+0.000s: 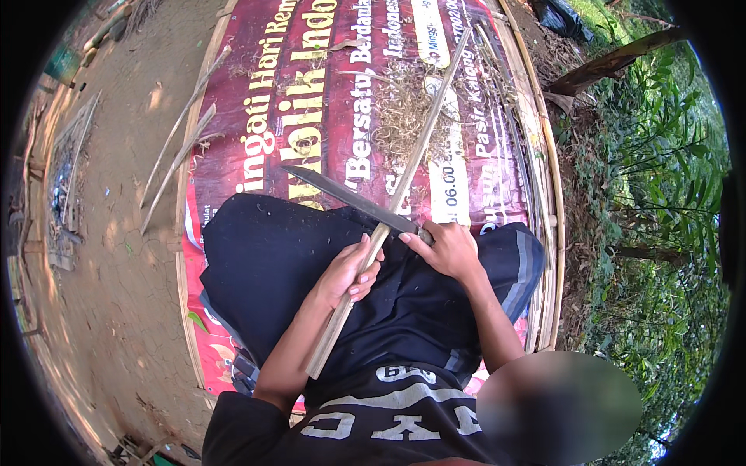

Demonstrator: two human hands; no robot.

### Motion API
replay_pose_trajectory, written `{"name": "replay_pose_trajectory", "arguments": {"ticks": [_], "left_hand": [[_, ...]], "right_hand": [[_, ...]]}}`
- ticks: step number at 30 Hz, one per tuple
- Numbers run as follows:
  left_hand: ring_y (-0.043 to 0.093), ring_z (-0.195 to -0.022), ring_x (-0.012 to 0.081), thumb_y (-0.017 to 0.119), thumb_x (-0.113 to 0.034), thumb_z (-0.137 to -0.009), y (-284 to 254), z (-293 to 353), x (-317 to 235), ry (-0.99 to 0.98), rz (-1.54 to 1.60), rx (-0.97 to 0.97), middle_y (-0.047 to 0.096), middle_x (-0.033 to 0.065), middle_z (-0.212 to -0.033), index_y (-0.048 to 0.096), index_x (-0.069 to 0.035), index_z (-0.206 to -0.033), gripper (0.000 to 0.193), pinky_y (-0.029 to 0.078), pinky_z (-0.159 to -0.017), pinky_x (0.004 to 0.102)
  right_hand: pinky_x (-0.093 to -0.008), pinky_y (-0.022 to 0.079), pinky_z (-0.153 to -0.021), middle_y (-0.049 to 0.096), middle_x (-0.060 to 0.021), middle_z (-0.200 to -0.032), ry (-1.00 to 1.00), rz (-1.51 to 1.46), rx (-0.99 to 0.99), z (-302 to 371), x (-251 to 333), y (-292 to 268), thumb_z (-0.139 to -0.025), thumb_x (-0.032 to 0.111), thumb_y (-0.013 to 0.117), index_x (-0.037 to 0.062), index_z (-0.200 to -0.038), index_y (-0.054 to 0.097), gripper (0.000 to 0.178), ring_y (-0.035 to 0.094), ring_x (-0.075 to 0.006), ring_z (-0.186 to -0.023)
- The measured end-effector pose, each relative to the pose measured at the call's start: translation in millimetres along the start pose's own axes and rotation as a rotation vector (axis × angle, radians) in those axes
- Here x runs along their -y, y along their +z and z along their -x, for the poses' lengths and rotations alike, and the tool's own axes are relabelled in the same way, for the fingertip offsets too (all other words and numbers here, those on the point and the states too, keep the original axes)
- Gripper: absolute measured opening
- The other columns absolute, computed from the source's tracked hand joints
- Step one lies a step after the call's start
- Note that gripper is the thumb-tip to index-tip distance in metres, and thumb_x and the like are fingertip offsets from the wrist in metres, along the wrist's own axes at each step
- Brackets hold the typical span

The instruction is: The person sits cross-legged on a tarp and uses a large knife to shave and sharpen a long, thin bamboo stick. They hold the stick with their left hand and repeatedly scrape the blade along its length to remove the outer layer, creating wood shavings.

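A long, pale strip of split bamboo (420, 147) slants across my lap, its far end over the banner and its near end close to my shirt. My left hand (350, 269) is wrapped round the strip below its middle. In my right hand (451, 250) is the handle of a machete (342, 193), mostly covered by my fingers. The dark blade points left and away from me. It crosses the strip just beyond my left hand and appears to rest against it.
I sit on a red printed banner (272, 85) laid over a bamboo platform with a pole edge (553, 233). Curly shavings (404, 116) lie ahead. Thin sticks (183, 155) lean at the left edge, beside bare earth (116, 311). Green plants (660, 194) grow at the right.
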State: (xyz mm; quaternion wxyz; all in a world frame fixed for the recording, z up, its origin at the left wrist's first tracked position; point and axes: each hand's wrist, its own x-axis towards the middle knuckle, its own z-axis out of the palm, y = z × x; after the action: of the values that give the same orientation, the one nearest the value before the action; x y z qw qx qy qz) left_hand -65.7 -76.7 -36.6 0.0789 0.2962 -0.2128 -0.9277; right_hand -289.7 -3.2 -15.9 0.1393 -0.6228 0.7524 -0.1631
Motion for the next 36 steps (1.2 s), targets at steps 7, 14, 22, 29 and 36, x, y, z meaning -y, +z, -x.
{"name": "replay_pose_trajectory", "arguments": {"ticks": [7, 14, 22, 29, 36], "left_hand": [[0.031, -0.027, 0.004, 0.025, -0.045, -0.109, -8, -3, 3, -0.044, 0.416, 0.266, 0.031, -0.0067, -0.048, 0.046, -0.008, -0.096, 0.045, 0.031, -0.024, 0.0201], [0.032, -0.026, 0.0044, 0.026, -0.043, -0.109, -11, -17, 8, -0.05, 0.4, 0.263, 0.033, -0.0065, -0.046, 0.044, -0.009, -0.094, 0.041, 0.032, -0.024, 0.0199], [0.034, -0.027, 0.0065, 0.031, -0.046, -0.108, -11, -2, 25, -0.016, 0.337, 0.2, 0.034, -0.0042, -0.045, 0.042, -0.012, -0.084, 0.044, 0.031, -0.025, 0.0205], [0.038, -0.027, 0.0079, 0.032, -0.046, -0.108, -15, -1, 28, -0.052, 0.594, 0.38, 0.037, -0.0032, -0.045, 0.044, -0.012, -0.086, 0.042, 0.034, -0.024, 0.0214], [0.029, -0.029, 0.0043, 0.035, -0.05, -0.107, -17, 11, 28, -0.088, 0.412, 0.246, 0.032, -0.0062, -0.047, 0.043, -0.015, -0.085, 0.042, 0.025, -0.027, 0.018]], "right_hand": [[-0.0443, 0.05, -0.057, 0.06, -0.0165, -0.057, -0.019, -0.175, 0.159, -22, -14, 5, -0.088, 0.053, 0.066, 0.002, -0.079, 0.071, 0.052, 0.062, -0.038, -0.055], [-0.047, 0.05, -0.06, 0.06, -0.0185, -0.059, 0.08, -0.034, 0.145, -33, -52, -2, -0.09, 0.052, 0.065, 0.001, -0.082, 0.07, 0.052, 0.063, -0.0407, -0.061], [-0.048, 0.049, -0.057, 0.059, -0.0185, -0.058, -0.047, 0.107, 0.166, -36, -25, -17, -0.092, 0.059, 0.059, 0.0019, -0.077, 0.067, 0.06, 0.061, -0.0401, -0.056], [-0.0434, 0.041, -0.051, 0.05, -0.0174, -0.052, 0.236, -0.091, 0.057, -48, -62, -29, -0.1, 0.048, 0.054, -0.0084, -0.073, 0.061, 0.062, 0.049, -0.0269, -0.046], [-0.0474, 0.05, -0.062, 0.058, -0.0204, -0.058, -0.054, 0.029, 0.343, -11, 23, -14, -0.09, 0.059, 0.06, 0.001, -0.075, 0.069, 0.061, 0.061, -0.0421, -0.063]]}}
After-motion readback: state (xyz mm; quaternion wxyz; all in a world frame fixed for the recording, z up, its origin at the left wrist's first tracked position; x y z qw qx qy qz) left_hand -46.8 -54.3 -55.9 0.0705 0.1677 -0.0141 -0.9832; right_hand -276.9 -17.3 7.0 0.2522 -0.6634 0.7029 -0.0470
